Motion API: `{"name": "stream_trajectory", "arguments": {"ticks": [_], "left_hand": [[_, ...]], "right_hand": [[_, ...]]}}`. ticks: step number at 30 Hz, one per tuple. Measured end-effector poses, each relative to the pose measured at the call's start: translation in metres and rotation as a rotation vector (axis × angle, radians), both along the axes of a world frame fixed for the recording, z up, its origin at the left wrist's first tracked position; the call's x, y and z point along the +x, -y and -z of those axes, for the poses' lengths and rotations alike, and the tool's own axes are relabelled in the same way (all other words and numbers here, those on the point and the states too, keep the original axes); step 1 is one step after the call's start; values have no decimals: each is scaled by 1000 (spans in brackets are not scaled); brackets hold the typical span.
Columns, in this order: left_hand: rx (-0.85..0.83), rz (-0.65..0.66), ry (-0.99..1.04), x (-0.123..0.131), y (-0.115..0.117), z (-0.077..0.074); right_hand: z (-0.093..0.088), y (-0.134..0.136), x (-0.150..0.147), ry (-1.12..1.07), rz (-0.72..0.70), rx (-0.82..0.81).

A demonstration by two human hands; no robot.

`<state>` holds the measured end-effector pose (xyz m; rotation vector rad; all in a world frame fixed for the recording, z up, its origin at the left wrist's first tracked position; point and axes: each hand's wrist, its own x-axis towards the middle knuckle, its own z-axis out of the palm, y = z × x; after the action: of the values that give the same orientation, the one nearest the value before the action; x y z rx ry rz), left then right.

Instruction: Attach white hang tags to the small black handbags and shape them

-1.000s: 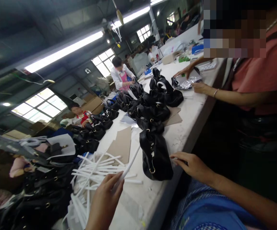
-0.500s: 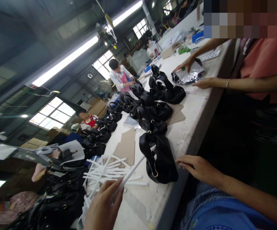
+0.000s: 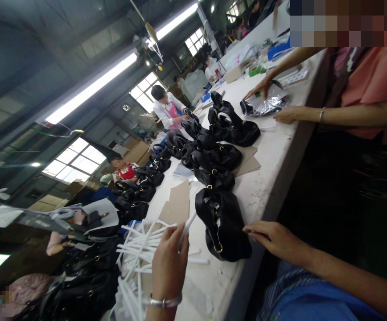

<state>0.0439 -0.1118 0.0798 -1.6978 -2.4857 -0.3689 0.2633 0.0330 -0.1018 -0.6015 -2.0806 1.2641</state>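
Note:
My left hand (image 3: 170, 263) is closed round a thin white strip (image 3: 187, 225) and holds it up beside the nearest black handbag (image 3: 225, 227). The bag lies on the white worktable (image 3: 273, 151) near its front edge. My right hand (image 3: 273, 240) rests at the table edge just right of the bag, fingers stretched toward it and holding nothing. A loose pile of white strips (image 3: 140, 249) lies on the table left of my left hand.
A row of black handbags (image 3: 213, 151) runs up the table, with brown card pieces (image 3: 178, 203) beside them. A person in an orange top handles a clear plastic bag (image 3: 267, 104) at the right. More black bags (image 3: 80, 276) are heaped at lower left. Other workers sit farther back.
My left hand has risen and moved right with the white strip, closer to the nearest bag. My right hand has barely moved.

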Motion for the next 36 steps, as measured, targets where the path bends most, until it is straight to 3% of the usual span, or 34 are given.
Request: {"name": "stream_trajectory", "arguments": {"ticks": [3,10,13,17,23,27,30,36], "left_hand": [[104,64,167,-6,-26,16],[221,196,931,-21,-72,67],[263,251,1183,-17,-83,78],[414,333,1320,-10,-96,82],[606,374,1328,-2,-108,88],[530,413,1271,3,-105,87],[525,370,1079,5,-93,83],[472,123,637,6,-44,89]], "right_hand": [[-13,-6,-13,-71,13,-72],[-54,-28,-58,-191,-23,-141],[-56,-38,-79,-203,-189,-256],[-53,-48,-99,-236,-420,-459],[-56,-50,-96,-227,-351,-483],[-52,-51,-90,-259,-277,-400],[-53,-55,-85,-195,-206,-256],[-65,-62,-80,21,-138,122]]}}
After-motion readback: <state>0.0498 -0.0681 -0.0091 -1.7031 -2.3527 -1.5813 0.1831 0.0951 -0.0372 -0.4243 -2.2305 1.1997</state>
